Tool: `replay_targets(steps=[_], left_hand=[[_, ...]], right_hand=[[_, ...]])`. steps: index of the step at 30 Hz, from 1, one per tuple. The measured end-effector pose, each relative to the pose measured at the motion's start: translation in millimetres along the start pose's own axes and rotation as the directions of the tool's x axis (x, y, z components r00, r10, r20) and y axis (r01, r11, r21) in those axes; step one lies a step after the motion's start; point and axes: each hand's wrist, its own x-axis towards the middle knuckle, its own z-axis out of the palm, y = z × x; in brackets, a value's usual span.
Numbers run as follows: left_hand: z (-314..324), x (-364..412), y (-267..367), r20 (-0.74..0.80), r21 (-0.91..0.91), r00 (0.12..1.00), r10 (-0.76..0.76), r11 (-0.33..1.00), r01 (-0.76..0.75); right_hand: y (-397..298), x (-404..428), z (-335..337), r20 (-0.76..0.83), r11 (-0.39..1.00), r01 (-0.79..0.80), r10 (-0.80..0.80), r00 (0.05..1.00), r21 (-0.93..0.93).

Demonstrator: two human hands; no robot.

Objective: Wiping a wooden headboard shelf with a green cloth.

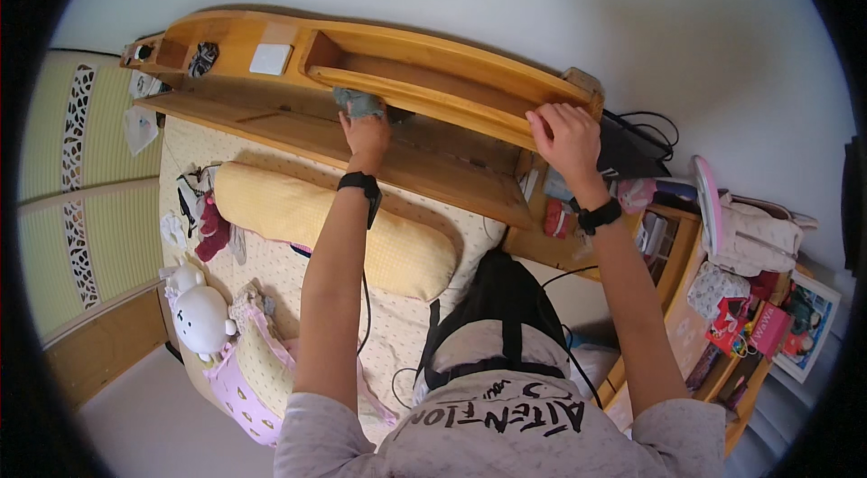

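My left hand point(366, 132) grips a grey-green cloth point(357, 102) just below the front edge of the wooden headboard shelf point(420, 64), above the headboard's long open compartment point(305, 122). Most of the cloth's far side is bunched over my fingers. My right hand point(566, 139) rests with curled fingers at the right end of the shelf's front edge; nothing shows in it. A white square box point(271, 59) and a dark patterned bundle point(203, 59) lie on the headboard top to the left. Both wrists wear black bands.
A long yellow bolster point(332, 227) lies on the bed, with clothes and a white plush toy point(201, 319) at the left. Black cables hang beside my arms and behind the headboard's right end. On the right are a nightstand with a red packet point(556, 218), a pale backpack point(755, 237) and drawers.
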Motion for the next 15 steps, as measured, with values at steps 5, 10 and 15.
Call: replay_targets(steps=[5,10,15], left_hand=[[-16,-31,48,0.004,0.051,0.969,0.247,0.968,-0.247],[-10,-47,68,-0.053,-0.039,0.911,0.41,0.91,-0.412],[-32,-56,97,0.099,-0.219,0.836,0.541,0.831,-0.512]], right_hand=[[2,1,0,-0.013,0.999,0.032,-0.032,0.999,-0.015],[-6,3,2,-0.014,0.999,0.046,-0.046,0.999,-0.006],[0,-1,2,0.005,0.998,0.052,-0.051,0.999,-0.034]])
